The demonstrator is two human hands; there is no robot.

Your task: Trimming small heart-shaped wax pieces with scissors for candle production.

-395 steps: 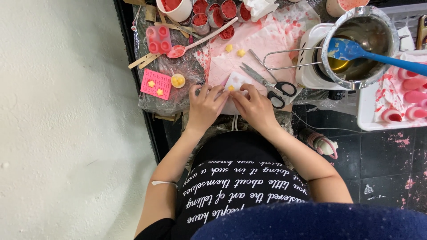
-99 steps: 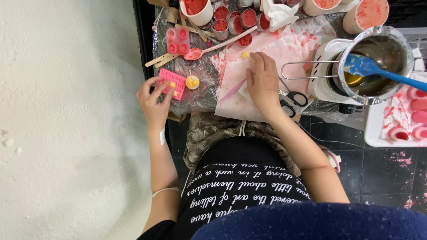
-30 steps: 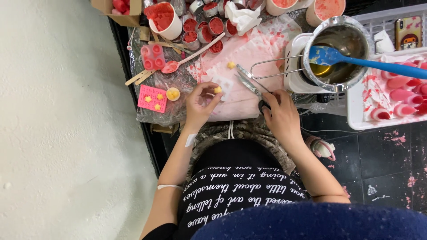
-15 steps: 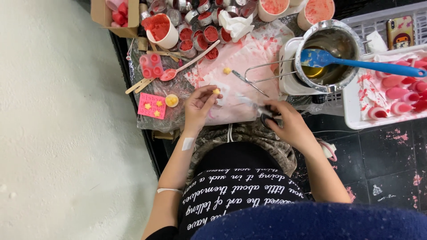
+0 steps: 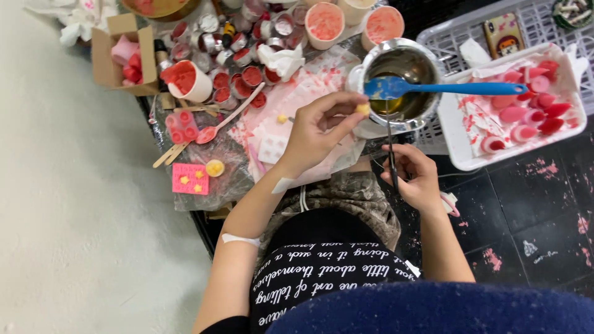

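Observation:
My left hand (image 5: 318, 133) is raised over the work mat and pinches a small yellow wax piece (image 5: 362, 109) between thumb and fingertips, close to the rim of the metal pot (image 5: 402, 80). My right hand (image 5: 417, 179) grips a pair of scissors (image 5: 391, 154) whose blades point up towards the yellow piece. A blue spatula (image 5: 433, 88) rests across the pot, which holds yellow liquid. Under my left hand lies a pink-stained sheet (image 5: 291, 117) with a clear mould (image 5: 272, 148).
A pink mould with yellow stars (image 5: 190, 179) and a yellow disc (image 5: 215, 167) lie at the left. Several small red-filled cups (image 5: 244, 77), a white cup (image 5: 185, 80), a spoon (image 5: 216, 127), a cardboard box (image 5: 124, 59) and a white tray of pink shapes (image 5: 520, 108) surround the mat.
My left hand has lifted the yellow piece off the sheet and moved it right, towards the pot. My right hand has picked up the scissors and turned their blades upward.

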